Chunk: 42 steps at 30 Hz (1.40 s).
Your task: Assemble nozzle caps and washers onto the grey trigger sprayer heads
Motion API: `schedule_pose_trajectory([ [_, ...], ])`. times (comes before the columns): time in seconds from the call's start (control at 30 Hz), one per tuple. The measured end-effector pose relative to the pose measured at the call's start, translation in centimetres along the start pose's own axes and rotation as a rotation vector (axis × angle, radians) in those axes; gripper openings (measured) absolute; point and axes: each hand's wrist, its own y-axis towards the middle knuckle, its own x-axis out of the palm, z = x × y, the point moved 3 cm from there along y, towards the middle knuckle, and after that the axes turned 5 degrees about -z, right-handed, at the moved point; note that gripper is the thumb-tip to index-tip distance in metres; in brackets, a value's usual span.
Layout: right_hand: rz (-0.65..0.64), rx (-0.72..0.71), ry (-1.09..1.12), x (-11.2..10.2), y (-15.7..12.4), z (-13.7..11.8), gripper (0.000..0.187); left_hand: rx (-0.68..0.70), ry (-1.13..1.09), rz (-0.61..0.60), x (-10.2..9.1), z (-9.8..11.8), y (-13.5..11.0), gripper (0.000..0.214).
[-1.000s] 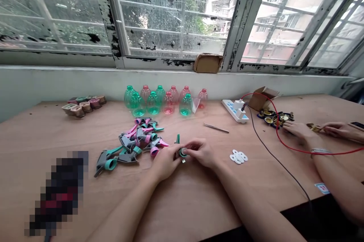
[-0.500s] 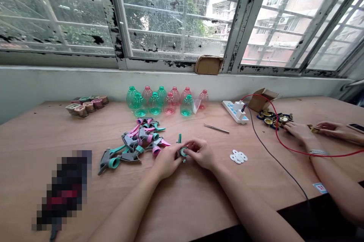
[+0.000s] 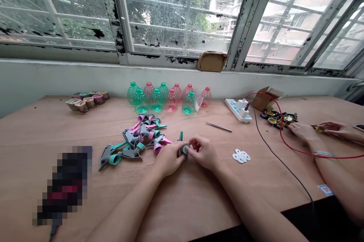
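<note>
My left hand [image 3: 170,158] is closed around a spray bottle trigger head [image 3: 181,136], its green lever sticking up past the fingers. My right hand [image 3: 203,153] pinches the green collar [image 3: 185,149] of the same head from the other side. Most of the head's body is hidden by my fingers. Just left of my hands lies a heap of grey, pink and green trigger heads [image 3: 142,134]. Two green-collared trigger heads [image 3: 109,157] lie at its near left edge. To the right of my hands is a small pile of white washers [image 3: 241,156].
Green and pink clear bottles [image 3: 156,101] stand by the wall. Tweezers [image 3: 218,126], a power strip [image 3: 238,110] and a red cable [image 3: 281,128] lie rightward. A co-worker's hands [image 3: 305,132] handle gold-coloured parts. Small containers [image 3: 88,101] and a pixelated dark object [image 3: 65,185] are left.
The view has shifted slightly. My right fingers have moved a little over the green collar, and the small bit below it is now hidden. Both hands keep hold of the trigger head.
</note>
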Motion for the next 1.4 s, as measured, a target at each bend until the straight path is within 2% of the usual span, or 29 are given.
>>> schedule_pose_trajectory([
  [0.13, -0.033, -0.109, -0.182, -0.7, -0.1, -0.7, 0.012, -0.027, 0.036, 0.016, 0.0, -0.1, 0.0, 0.042],
  [0.37, -0.018, -0.125, -0.284, -0.6, -0.2, -1.0, 0.012, -0.031, 0.116, 0.035, 0.0, -0.4, -0.1, 0.040],
  [0.8, 0.023, -0.023, -0.211, -0.3, 0.0, -1.1, 0.012, -0.012, 0.112, 0.027, -0.2, 0.1, 0.2, 0.038],
  [1.1, -0.039, -0.029, -0.235, -0.4, 0.4, -1.3, 0.012, -0.019, 0.160, 0.011, -0.2, 0.2, 0.3, 0.034],
  [1.4, -0.073, -0.061, -0.216, -0.6, 0.5, -1.3, 0.013, 0.024, 0.000, 0.014, 0.0, 0.2, 0.5, 0.041],
])
